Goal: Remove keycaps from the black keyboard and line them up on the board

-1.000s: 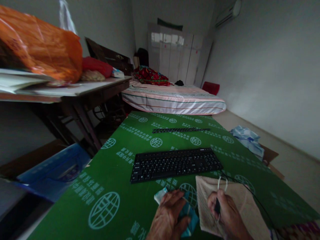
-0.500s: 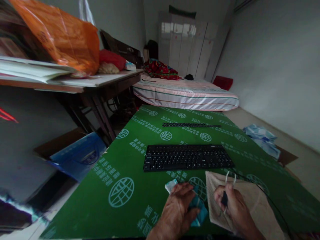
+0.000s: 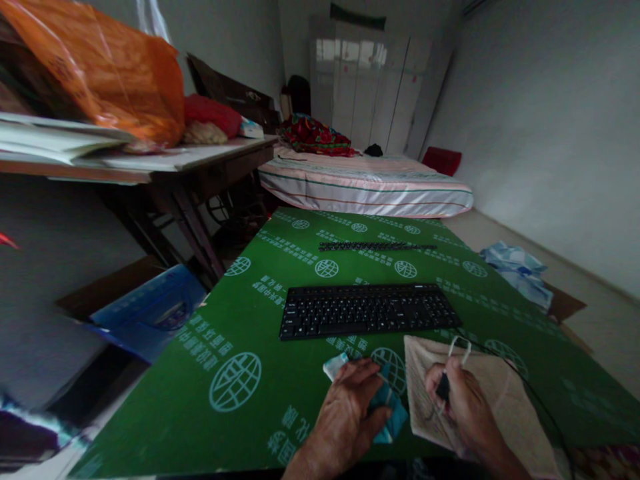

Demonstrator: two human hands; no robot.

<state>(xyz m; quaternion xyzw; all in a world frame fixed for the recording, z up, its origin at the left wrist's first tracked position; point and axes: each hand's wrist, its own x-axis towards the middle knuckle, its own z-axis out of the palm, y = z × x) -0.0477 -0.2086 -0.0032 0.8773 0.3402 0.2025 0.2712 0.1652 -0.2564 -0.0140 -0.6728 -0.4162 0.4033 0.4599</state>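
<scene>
My left hand (image 3: 350, 403) lies palm down on a crumpled teal and white cloth (image 3: 393, 417), thumb apart from the fingers, near the front edge of the table. Between the thumb and fingers of my right hand (image 3: 460, 397) is a small black object (image 3: 443, 387); a thin white loop (image 3: 461, 348) rises above that hand. A beige cloth (image 3: 505, 407) is spread beneath my right hand. Just beyond both hands is a black keyboard (image 3: 370, 310), lying flat. Its dark cable (image 3: 530, 390) runs over the beige cloth toward the near right.
The green printed tabletop (image 3: 250, 320) also bears a narrow black strip (image 3: 377, 246) farther back. At the left stands a desk (image 3: 200, 158) with an orange bag (image 3: 125, 73). A bed (image 3: 360, 180) adjoins the far side, and blue-white fabric (image 3: 517, 270) lies to the right.
The whole view has shifted slightly, so things appear a little farther left and up. Both hands keep nearly the same pose and place beside the keyboard.
</scene>
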